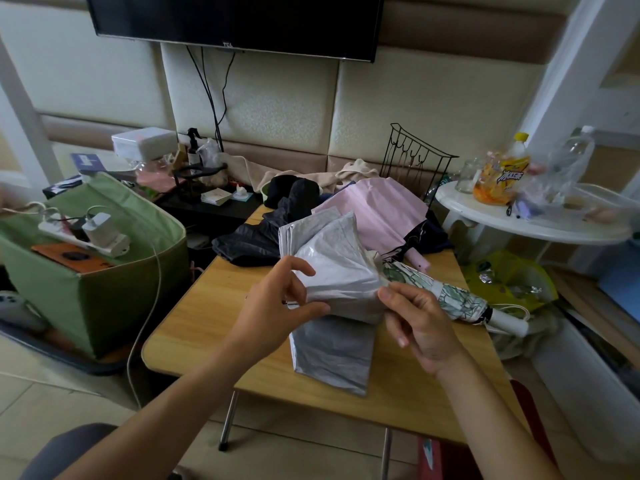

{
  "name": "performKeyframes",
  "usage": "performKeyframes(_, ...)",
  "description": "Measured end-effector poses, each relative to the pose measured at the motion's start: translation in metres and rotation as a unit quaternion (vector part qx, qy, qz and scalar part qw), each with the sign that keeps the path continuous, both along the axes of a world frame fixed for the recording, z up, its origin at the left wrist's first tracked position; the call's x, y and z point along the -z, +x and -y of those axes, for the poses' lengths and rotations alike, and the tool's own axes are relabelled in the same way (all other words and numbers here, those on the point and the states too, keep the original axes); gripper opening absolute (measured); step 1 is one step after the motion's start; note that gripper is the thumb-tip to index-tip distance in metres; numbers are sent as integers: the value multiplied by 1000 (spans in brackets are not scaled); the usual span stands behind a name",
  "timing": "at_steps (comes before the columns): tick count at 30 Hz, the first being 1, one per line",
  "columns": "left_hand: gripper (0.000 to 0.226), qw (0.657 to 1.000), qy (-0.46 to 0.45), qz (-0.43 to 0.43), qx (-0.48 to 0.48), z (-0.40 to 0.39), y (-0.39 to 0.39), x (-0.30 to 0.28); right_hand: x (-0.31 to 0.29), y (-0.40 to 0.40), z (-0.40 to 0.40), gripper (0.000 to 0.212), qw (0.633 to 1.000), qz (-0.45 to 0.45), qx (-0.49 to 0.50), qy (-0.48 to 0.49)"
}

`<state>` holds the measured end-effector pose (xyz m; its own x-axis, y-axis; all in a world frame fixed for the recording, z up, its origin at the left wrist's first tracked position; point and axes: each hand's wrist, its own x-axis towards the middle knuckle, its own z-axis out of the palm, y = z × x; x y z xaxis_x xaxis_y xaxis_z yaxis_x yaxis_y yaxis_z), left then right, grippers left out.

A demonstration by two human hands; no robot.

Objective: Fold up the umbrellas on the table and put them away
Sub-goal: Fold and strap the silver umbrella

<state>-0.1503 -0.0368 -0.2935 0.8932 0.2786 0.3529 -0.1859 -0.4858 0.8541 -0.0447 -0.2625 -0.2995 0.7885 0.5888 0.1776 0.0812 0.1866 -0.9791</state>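
A collapsed umbrella with silver-grey lining (332,268) and a green leaf print near its white handle (509,322) lies across the wooden table (214,306). My left hand (280,306) pinches a silver fabric panel between thumb and fingers. My right hand (419,320) grips the bunched canopy where the silver meets the leaf print. Behind it lie a pink umbrella (381,206) and a black umbrella (256,240), both loose and unfolded.
A green fabric bin (104,282) with a power strip stands left of the table. A white round side table (519,220) with bottles is at the right. A black wire rack (415,157) and clutter sit at the back under a wall television.
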Motion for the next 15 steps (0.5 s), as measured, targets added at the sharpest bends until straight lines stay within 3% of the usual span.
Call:
performKeyframes(11, 26, 997, -74, -14, 10, 2, 0, -2, 0, 0, 2, 42, 1000, 10, 10, 7)
performKeyframes(15, 31, 998, -65, 6, 5, 2, -1, -5, 1, 0, 2, 45, 1000, 7, 5, 13)
